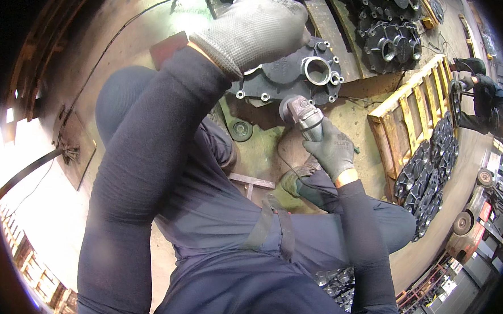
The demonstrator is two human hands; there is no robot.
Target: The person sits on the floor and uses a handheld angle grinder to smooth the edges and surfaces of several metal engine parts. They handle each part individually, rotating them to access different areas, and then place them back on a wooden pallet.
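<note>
The gloved right hand (335,148) grips a grinder (308,119) slanting up and left, its disc near the lower edge of a black metal cover (284,73). The left hand (264,28) overlaps the cover's top; its fingers are hidden, grip unclear.

Head view: looked steeply down from the wearer's head
Sleeves (143,145): stood nearest, large above the lower edge
Casting (284,73): lay farther off, near the top edge
Vehicle (481,218): stood far off, tilted at the fisheye's right rim
</note>
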